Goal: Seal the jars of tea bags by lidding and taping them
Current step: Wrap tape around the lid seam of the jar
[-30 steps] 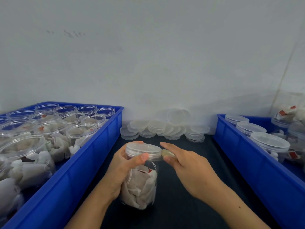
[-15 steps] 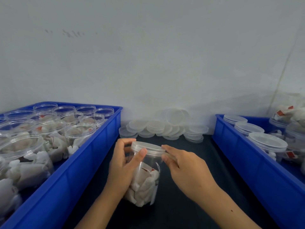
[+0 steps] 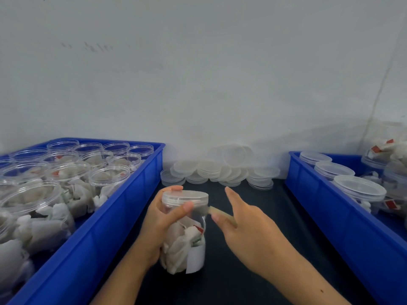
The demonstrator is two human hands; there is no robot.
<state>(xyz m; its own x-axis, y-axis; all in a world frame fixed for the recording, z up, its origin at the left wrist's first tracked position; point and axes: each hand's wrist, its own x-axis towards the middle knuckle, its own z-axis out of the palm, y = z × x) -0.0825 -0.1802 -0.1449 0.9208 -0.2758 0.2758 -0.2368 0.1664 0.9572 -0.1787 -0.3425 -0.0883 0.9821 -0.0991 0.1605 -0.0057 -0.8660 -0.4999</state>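
Drew tape strip (image 3: 217, 213) rightward off lidded jar (image 3: 184, 230) since half-second-earlier frame; left hand (image 3: 164, 219) curled around upright jar, right hand (image 3: 244, 225) pinching strip's free end just right of lid seam, forefinger extended.

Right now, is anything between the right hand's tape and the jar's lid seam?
Nothing visible. The right hand pinches a tape strip whose free end already meets the jar just under the lid. The left hand grips the jar's other side, its thumb short of the tape.
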